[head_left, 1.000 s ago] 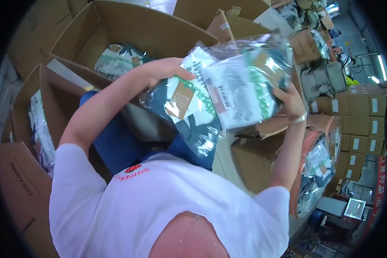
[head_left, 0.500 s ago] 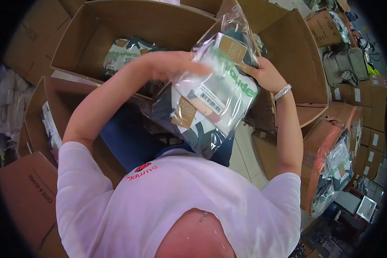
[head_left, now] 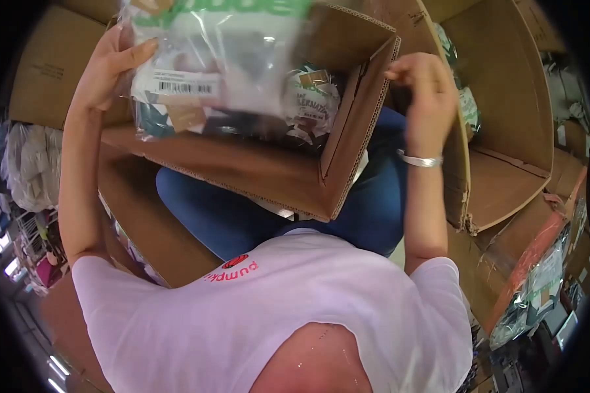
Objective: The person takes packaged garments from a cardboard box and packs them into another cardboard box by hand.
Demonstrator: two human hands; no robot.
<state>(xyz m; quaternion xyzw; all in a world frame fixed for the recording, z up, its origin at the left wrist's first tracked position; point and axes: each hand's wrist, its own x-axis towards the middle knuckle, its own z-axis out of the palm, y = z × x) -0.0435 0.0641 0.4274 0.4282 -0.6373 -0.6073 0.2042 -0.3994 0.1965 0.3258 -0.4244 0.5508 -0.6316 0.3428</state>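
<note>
My left hand point(head_left: 115, 69) grips the left edge of a garment pack in a clear plastic bag point(head_left: 242, 62), with the thumb on top of the plastic. The pack has green lettering and a white barcode label, is smeared by motion, and runs out of the top of the view. It hangs over an open cardboard box point(head_left: 242, 170). Inside that box lies another bagged garment pack point(head_left: 314, 98). My right hand point(head_left: 429, 92), with a silver bracelet at the wrist, is raised beside the box's right wall. Its fingers are curled, and nothing shows in them.
A second open carton point(head_left: 505, 98) stands to the right, with bagged packs point(head_left: 469, 111) along its left side. Further right, an orange-edged carton point(head_left: 531, 268) holds more bagged packs. On the left are a brown carton point(head_left: 157, 229) and stacked plastic bags point(head_left: 33, 164).
The garment pack has swung up and left with my left hand. My right hand has let go of it and stands apart on the right. The box now shows in front of my lap.
</note>
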